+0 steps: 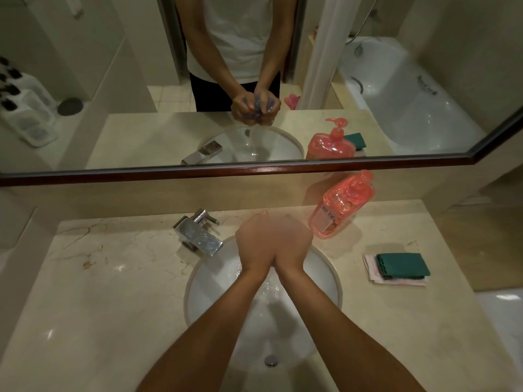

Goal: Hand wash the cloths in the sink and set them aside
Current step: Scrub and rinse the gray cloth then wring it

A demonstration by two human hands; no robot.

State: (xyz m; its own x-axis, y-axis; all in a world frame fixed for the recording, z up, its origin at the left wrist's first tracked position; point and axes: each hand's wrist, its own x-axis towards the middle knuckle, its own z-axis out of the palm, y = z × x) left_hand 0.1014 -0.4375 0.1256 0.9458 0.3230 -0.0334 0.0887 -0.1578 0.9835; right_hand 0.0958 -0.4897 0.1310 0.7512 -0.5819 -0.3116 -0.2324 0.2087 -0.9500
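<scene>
So both hands, left hand [256, 239] and right hand [291, 240], squeeze a purple cloth [256, 106] over the sink [325, 267]. Cloth only shows in the mirror [113, 80].

Both hands [273, 239] wring cloth [256, 107] over sink [325, 267].

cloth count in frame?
3. A green cloth lies on a pink cloth right of the sink; the mirror shows a bluish cloth in both hands. More may be hidden.

A translucent pink pump soap bottle [341, 208] stands on the beige marble counter [113, 278], right of the chrome square faucet [198, 233]. Above, a dark-wood-framed wall mirror [85, 108] reflects a white bathtub [396, 103].
</scene>
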